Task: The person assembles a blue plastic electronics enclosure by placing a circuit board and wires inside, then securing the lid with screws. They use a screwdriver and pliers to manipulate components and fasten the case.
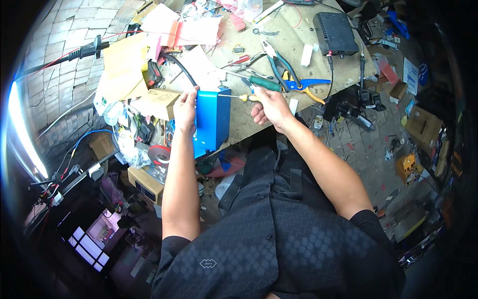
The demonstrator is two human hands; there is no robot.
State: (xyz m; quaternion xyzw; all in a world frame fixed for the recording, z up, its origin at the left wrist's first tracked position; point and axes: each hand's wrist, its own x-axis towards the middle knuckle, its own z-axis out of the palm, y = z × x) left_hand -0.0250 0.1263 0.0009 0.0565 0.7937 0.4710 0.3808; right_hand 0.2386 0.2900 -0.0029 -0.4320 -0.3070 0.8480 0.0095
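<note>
**At the worktop's near edge: blue box and screwdriver**

At the near edge of the worktop (259, 37), a blue box-shaped casing (213, 118), standing upright and partly overhanging the edge. Looks like stiff sheet metal or hard plastic: rigid, smooth-faced, probably light enough for one hand but slippery on the flat panels, so best gripped by the top corner or along a folded edge. Left hand (185, 110) clasped over the casing's upper left corner, fingers wrapped on top, steadying it. Right hand (268, 106) closed around a yellow-handled screwdriver (238, 97), shaft pointing left and its tip meeting the casing's upper right side. Casing thus between both hands, touching the left, reached by the right only through the tool.

Just beyond the right hand, a green-handled screwdriver (264, 83), then blue-handled pliers (294, 82) near the right edge. Farther back, a black power unit (334, 32) toward the far right corner. Beside the left hand, a small cardboard box (157, 102) at the left edge, with papers (124, 65) piled behind it.
</note>
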